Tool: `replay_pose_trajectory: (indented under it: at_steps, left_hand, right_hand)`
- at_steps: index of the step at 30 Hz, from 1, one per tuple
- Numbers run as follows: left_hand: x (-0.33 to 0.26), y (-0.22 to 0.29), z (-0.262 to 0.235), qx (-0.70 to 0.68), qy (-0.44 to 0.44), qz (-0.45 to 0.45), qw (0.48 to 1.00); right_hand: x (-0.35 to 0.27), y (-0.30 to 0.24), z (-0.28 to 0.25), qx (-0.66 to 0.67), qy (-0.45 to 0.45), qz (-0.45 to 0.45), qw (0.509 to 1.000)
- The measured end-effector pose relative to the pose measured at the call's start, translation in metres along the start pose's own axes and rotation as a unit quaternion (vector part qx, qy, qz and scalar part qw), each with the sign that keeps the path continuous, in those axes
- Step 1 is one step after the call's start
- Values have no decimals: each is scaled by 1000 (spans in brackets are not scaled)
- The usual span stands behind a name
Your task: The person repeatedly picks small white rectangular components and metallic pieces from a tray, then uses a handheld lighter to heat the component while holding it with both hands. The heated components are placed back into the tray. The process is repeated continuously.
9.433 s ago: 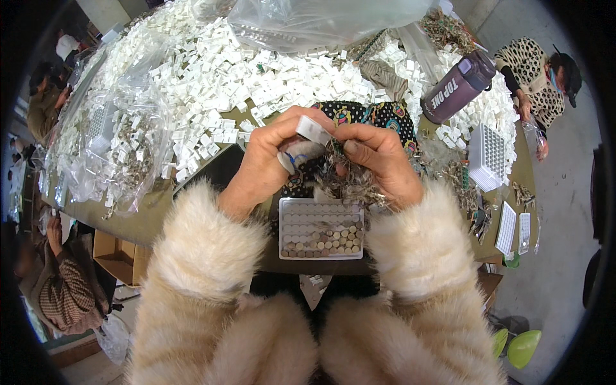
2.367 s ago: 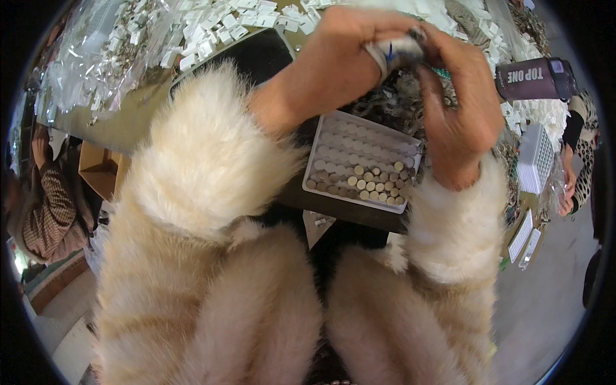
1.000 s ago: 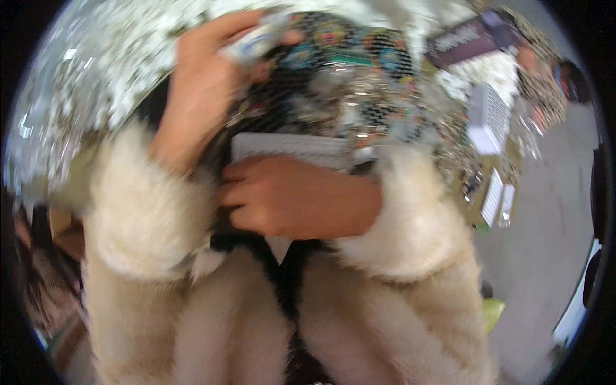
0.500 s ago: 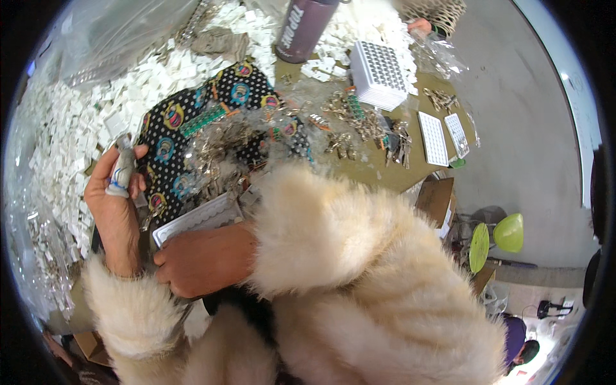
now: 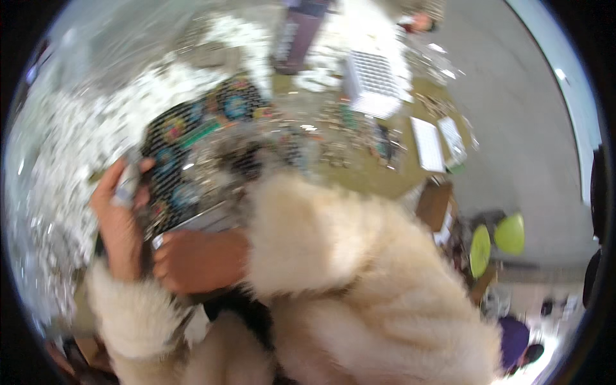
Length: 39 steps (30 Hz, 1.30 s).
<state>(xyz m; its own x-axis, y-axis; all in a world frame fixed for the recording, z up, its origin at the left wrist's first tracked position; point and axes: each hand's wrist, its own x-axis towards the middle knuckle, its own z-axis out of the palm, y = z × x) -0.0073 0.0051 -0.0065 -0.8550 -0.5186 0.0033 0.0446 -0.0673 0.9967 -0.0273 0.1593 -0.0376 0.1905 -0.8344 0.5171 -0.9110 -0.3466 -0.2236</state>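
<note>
My left hand (image 5: 120, 234) is closed around a small grey-white tube (image 5: 129, 181), which looks like a squeeze tube and shows blue marks in the earlier frame. It is held upright between thumb and fingers, left of a black polka-dot cloth (image 5: 163, 168). Closer to me, my right hand (image 5: 199, 262) lies back up with its fingers curled under. Anything inside that fist is hidden. Just beyond it, a white plastic tray (image 5: 208, 219) is partly covered by the hand. Small metal pieces in clear plastic (image 5: 215, 154) and a green strip (image 5: 200, 136) rest on the cloth.
White flat pieces (image 5: 83, 135) heap on the left and back. Behind stand a dark purple bottle (image 5: 296, 43) and a white tray stack (image 5: 374, 83). Metal pieces (image 5: 337, 153) and a white tray (image 5: 427, 145) lie right. A co-worker's hand (image 5: 420, 24) shows at the far edge.
The view has shifted slightly and is blurred. My left hand, still holding the tube, appears a little lower and further right. My right hand stays curled near the tray.
</note>
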Motion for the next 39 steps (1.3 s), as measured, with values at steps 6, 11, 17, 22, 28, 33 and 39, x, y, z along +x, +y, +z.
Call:
replay_pose_trajectory:
  at_steps: [6, 11, 17, 22, 28, 33, 39]
  left_hand:
    - [-9, 12, 5, -33, -17, 33, 999]
    - [0, 9, 4, -96, -27, 15, 995]
    - [-4, 16, 4, -134, -44, -59, 988]
    - [-11, 17, 8, -74, -102, -21, 992]
    - [-14, 19, 8, -37, -148, -28, 988]
    - [-14, 16, 8, -40, -131, -15, 991]
    - [-10, 12, 7, -91, -103, -34, 990]
  right_hand:
    - [1, 0, -23, 110, -95, -17, 989]
    - [8, 6, -36, 121, -123, 0, 985]
    - [12, 32, -65, 105, 133, 74, 983]
    - [11, 58, -80, -20, 299, 141, 944]
    - [9, 64, -74, -137, 296, 118, 938]
    - [9, 62, -73, -108, 275, 164, 941]
    - [6, 60, -73, 25, 315, 239, 918]
